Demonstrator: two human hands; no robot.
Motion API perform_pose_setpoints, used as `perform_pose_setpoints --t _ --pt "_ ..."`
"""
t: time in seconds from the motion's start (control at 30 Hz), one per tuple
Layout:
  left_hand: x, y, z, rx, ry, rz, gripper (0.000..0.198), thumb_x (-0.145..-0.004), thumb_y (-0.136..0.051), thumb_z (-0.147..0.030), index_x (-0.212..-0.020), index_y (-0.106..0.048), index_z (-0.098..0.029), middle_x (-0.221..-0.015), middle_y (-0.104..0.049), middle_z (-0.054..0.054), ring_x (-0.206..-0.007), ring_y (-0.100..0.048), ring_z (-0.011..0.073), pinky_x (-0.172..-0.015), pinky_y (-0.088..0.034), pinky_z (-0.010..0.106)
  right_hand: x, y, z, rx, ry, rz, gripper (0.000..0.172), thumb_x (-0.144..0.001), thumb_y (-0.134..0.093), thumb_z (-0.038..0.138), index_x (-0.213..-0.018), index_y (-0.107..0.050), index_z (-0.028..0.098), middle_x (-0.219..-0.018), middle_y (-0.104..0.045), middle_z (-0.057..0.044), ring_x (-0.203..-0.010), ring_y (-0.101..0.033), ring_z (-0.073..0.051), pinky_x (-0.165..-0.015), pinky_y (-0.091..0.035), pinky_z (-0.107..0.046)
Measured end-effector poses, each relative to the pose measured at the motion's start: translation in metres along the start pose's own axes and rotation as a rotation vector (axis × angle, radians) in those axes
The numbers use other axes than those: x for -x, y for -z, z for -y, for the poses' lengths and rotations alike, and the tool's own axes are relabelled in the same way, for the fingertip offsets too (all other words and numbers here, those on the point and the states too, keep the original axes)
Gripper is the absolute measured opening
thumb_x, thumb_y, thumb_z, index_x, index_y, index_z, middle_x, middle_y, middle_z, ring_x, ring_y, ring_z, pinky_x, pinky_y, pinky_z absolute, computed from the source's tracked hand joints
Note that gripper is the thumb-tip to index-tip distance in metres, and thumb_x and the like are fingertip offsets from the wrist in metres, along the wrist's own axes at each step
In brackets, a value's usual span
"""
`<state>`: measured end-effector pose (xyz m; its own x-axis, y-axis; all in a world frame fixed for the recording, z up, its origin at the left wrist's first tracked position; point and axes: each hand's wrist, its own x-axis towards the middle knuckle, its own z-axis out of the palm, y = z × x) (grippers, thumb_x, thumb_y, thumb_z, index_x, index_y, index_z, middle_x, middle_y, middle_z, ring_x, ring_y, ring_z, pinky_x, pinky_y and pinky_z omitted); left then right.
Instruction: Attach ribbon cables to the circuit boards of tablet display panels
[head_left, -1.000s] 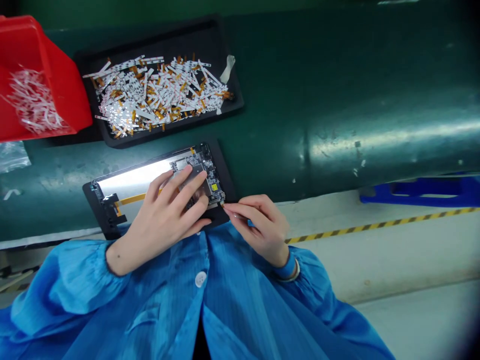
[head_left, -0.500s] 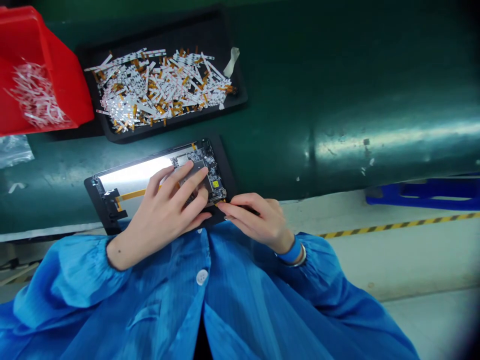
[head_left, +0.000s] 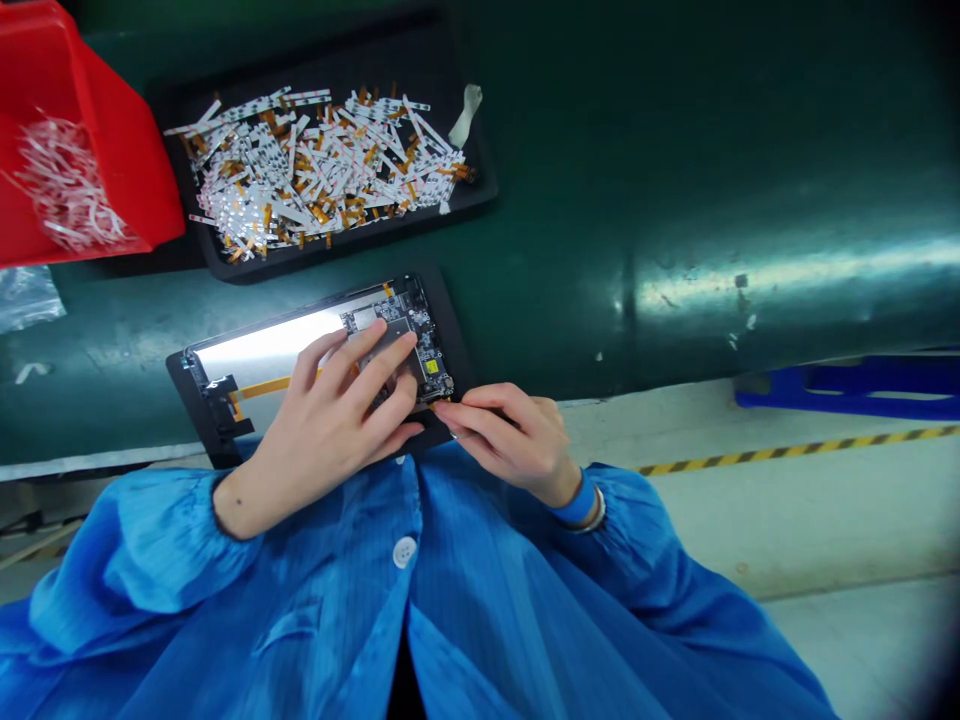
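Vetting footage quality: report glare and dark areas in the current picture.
Head view: glare whitens the silver panel partly behind the left hand; head view: a bright streak crosses the green work surface at right; head view: right corners are dark.

Smock (head_left: 540, 620): I'm seeing bright blue, faintly striped cloth covering both arms.
Left sleeve (head_left: 135, 540): it's puffing out behind a gathered cuff (head_left: 234, 505).
Right wrist: a blue wristband (head_left: 578, 502) and a pale band (head_left: 598, 510) are circling it.
Smock front: a round white button (head_left: 405, 552) is showing; nearer, the opening (head_left: 406, 675) is gaping dark.
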<state>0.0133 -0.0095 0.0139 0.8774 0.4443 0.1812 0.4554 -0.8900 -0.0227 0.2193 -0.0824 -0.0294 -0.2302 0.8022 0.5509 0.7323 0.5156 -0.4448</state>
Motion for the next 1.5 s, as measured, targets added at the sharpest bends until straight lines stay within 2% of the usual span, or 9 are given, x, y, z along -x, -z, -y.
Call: perform_pose_setpoints --t 0.7,0.87,1.13,1.37,1.5 --pt "0.001 -0.001 0.001 -0.004 -0.005 -0.007 0.030 -0.097 -0.054 -0.038 -0.111 -0.062 -0.013 -0.135 -0.062 0.012 -0.122 -0.059 0.0333 -0.093 -0.052 0.049 -0.002 0.000 0.005 -0.003 -0.066 0.059 0.006 -0.093 -0.061 0.015 -0.093 -0.067 0.015 -0.082 -0.067 -0.002 -0.065 -0.061 -0.007 -0.054 -0.047 -0.018" --pt "0.001 0.000 0.002 0.014 -0.006 -0.003 0.030 -0.096 -0.057 -0.038 -0.112 -0.062 -0.013 -0.136 -0.061 0.012 -0.122 -0.060 0.0346 -0.092 -0.054 0.051 -0.001 -0.002 0.007 -0.025 -0.121 0.047 0.005 -0.090 -0.064 0.014 -0.094 -0.065 0.017 -0.082 -0.066 0.000 -0.067 -0.061 -0.008 -0.058 -0.050 -0.018" --pt "0.000 -0.002 0.002 0.041 -0.016 -0.032 0.029 -0.095 -0.060 -0.036 -0.110 -0.062 -0.012 -0.132 -0.063 0.013 -0.119 -0.063 0.0363 -0.091 -0.058 0.052 -0.006 0.000 0.007 -0.045 -0.110 0.088 0.005 -0.090 -0.062 0.013 -0.093 -0.065 0.016 -0.080 -0.067 0.000 -0.065 -0.062 -0.007 -0.055 -0.049 -0.018" --pt "0.005 -0.004 0.003 0.064 -0.036 -0.027 0.032 -0.093 -0.063 -0.036 -0.113 -0.061 -0.011 -0.136 -0.060 0.015 -0.123 -0.060 0.0370 -0.096 -0.056 0.053 -0.001 -0.005 0.012 -0.043 -0.229 0.028 0.007 -0.088 -0.067 0.015 -0.095 -0.065 0.018 -0.085 -0.068 -0.001 -0.067 -0.064 -0.008 -0.058 -0.052 -0.017" --pt "0.007 -0.005 0.004 0.071 -0.032 -0.026 0.033 -0.092 -0.063 -0.036 -0.115 -0.061 -0.012 -0.136 -0.060 0.015 -0.124 -0.059 0.0365 -0.097 -0.055 0.053 -0.005 -0.001 0.008 -0.067 -0.168 0.101 0.006 -0.091 -0.063 0.013 -0.094 -0.065 0.018 -0.083 -0.068 0.000 -0.067 -0.064 -0.008 -0.055 -0.050 -0.018"
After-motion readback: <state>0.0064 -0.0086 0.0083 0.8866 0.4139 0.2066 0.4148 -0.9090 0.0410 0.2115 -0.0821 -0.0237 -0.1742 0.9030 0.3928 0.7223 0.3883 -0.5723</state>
